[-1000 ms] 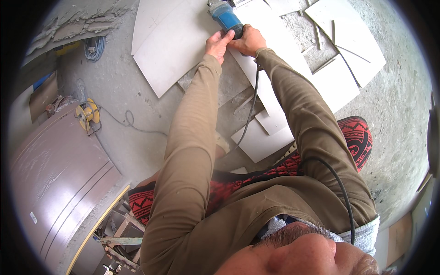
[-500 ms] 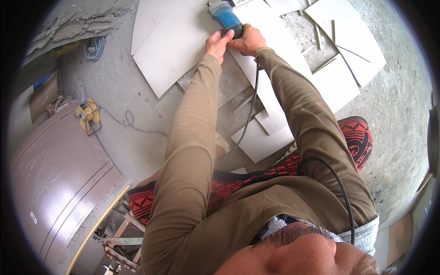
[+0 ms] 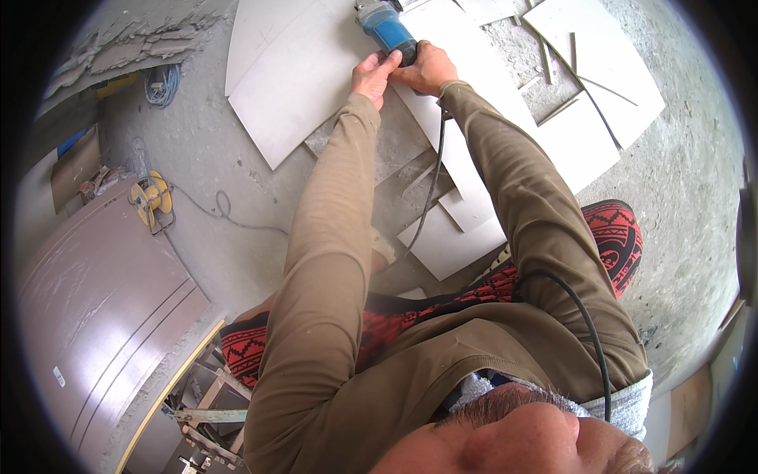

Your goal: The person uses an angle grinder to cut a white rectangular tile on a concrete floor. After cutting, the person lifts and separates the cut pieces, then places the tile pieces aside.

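Note:
A blue angle grinder (image 3: 389, 30) with a metal head is held low over white tiles (image 3: 280, 75) near the top middle. My left hand (image 3: 371, 79) grips the near end of its body, thumb pressed on it. My right hand (image 3: 426, 69) wraps round that same end from the right. A black cord (image 3: 435, 174) hangs below the hands and runs across the pieces of tile. The grinder's disc is too hidden to make out.
Narrow cut strips (image 3: 546, 59) lie among tiles at right. At left are a yellow cable reel (image 3: 154, 197), a coiled cable (image 3: 163, 85), a brown glossy panel (image 3: 103, 316) and a broken ledge (image 3: 126, 47). A wooden frame (image 3: 217, 411) is at lower left.
My hands and the grinder have shifted very slightly toward the upper left; both hands keep their grip. The tiles and everything around them look unchanged.

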The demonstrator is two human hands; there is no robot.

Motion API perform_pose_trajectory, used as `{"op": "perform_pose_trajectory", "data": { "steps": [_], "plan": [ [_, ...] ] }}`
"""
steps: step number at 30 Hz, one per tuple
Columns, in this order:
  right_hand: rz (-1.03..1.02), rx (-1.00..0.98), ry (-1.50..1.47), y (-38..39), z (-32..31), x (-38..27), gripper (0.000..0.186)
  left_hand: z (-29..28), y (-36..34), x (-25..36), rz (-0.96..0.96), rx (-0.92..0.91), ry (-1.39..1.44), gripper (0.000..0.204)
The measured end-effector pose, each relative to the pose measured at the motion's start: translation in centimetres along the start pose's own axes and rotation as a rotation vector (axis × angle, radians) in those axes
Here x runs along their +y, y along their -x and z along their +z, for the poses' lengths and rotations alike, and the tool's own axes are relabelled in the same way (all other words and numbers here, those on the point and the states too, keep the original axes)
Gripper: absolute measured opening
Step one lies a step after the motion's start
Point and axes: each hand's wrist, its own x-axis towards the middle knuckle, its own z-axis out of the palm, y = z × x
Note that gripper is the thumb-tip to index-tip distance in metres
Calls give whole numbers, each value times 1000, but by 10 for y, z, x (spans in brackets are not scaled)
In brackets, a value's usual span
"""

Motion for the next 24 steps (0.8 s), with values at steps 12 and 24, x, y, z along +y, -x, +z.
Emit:
{"op": "perform_pose_trajectory", "data": {
  "steps": [12,24],
  "plan": [
    [-1,11,12,-2,1,3,85,3,3,4,-31,-21,8,59],
    [-16,8,-13,-2,0,4,84,1,-3,-2,-11,10,16,47]
  ]
}}
